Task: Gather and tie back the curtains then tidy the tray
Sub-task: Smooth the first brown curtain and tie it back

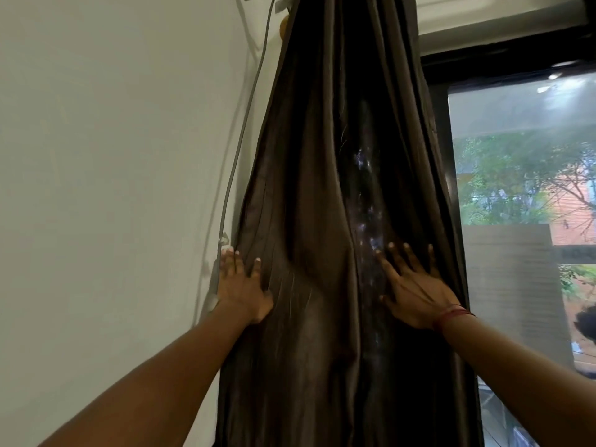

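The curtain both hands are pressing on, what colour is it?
Dark brown curtain, plain with a slight sheen, seen best in the head view.

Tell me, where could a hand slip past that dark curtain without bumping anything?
Free: the bare window pane right of the curtain, and the open wall left of the grey cable. Crowded: the narrow strip between cable and curtain edge, where the left hand sits; the right hand lies flat on the folds.

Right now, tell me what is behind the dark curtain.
The dark curtain hangs bunched between the white wall and the window. Both hands, left hand and right hand, press flat on its front. Whatever lies directly behind the folds is covered.
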